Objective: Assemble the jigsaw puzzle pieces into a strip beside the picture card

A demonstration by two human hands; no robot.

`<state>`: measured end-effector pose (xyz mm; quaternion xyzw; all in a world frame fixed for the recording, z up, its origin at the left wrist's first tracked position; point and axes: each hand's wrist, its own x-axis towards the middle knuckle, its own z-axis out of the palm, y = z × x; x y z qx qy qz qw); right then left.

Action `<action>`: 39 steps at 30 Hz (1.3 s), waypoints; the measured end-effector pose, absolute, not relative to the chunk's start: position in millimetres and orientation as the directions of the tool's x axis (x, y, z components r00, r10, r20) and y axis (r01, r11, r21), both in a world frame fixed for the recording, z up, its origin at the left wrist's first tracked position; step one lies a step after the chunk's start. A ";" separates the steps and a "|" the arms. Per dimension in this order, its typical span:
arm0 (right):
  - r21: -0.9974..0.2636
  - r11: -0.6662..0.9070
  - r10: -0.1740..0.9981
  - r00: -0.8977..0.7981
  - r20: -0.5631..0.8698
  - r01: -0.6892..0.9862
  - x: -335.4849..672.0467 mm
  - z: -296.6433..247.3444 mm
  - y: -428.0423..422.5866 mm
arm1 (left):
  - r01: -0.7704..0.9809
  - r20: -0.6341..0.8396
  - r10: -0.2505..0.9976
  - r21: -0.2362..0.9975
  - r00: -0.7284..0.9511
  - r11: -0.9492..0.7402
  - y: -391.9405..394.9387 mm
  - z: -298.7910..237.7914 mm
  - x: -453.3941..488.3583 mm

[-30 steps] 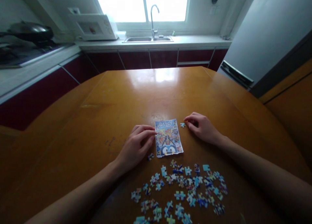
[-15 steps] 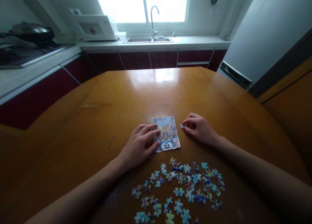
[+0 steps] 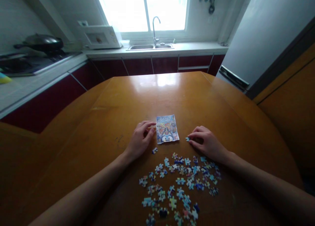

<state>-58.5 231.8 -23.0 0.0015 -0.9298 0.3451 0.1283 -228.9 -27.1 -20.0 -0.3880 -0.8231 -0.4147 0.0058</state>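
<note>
As the head view shows, the person's right hand (image 3: 208, 143), right of the frame's centre, pinches a pale blue jigsaw piece (image 3: 187, 139) between thumb and fingertips, low over the wooden table (image 3: 118, 104); whether the piece touches the wood I cannot tell. Just left of centre, the left hand (image 3: 140, 139) has its thumb parted from loosely bent fingers, and a fingertip meets the left edge of a small paper poster (image 3: 167, 129) (a blue cartoon face fills its lower part), which lies flat near the middle of the frame. One dark-and-white jigsaw piece (image 3: 154, 150) sits apart, just below the poster's lower left corner. Across the lower middle spread many loose jigsaw pieces (image 3: 173, 202), mostly blues with some yellow-green. At top centre stands a gooseneck faucet (image 3: 154, 30); a white microwave (image 3: 100, 37) is at upper left, a refrigerator (image 3: 261, 39) at upper right.
</note>
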 end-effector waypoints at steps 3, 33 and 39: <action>-0.664 0.742 0.085 -0.970 0.229 -0.092 -53.7 -22.5 232.6 | 0.647 0.347 0.628 0.683 -0.696 0.339 -28.7 -18.9 -227.2; -0.754 0.657 0.230 -0.950 0.209 -0.007 -63.9 -26.1 239.6 | 0.773 0.300 0.774 0.528 -0.558 0.353 -25.2 -23.4 -228.9; -0.762 0.648 0.224 -0.952 0.210 -0.015 -63.7 -20.8 245.3 | 0.752 0.382 0.707 0.575 -0.596 0.323 -24.5 -18.0 -228.3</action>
